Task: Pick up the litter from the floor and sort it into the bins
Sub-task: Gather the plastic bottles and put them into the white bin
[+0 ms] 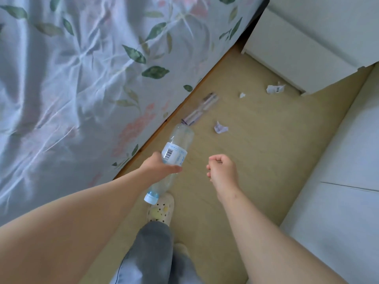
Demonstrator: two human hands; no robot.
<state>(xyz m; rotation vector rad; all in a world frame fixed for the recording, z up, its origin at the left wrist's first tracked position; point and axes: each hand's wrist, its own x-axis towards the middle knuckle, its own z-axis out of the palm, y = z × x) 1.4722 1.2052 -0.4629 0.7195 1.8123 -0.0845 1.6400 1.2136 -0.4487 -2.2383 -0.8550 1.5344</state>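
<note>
My left hand (161,167) grips a clear plastic bottle (177,144) round its white label, cap end pointing down toward my foot. Beside it, my right hand (222,170) hovers over the floor with its fingers curled and nothing in it. Further along the floor by the bed edge lies a second clear bottle (202,108), blurred. Three crumpled paper scraps lie on the floor: one (220,128) near that bottle, a small one (242,95) beyond, and a larger one (274,88) by the white cabinet.
A bed with a floral sheet (82,68) fills the left side. A white cabinet (297,48) stands at the far right and white furniture (348,171) lines the right edge. A narrow strip of tan floor (256,160) runs between them. My slippered foot (161,210) stands below the bottle.
</note>
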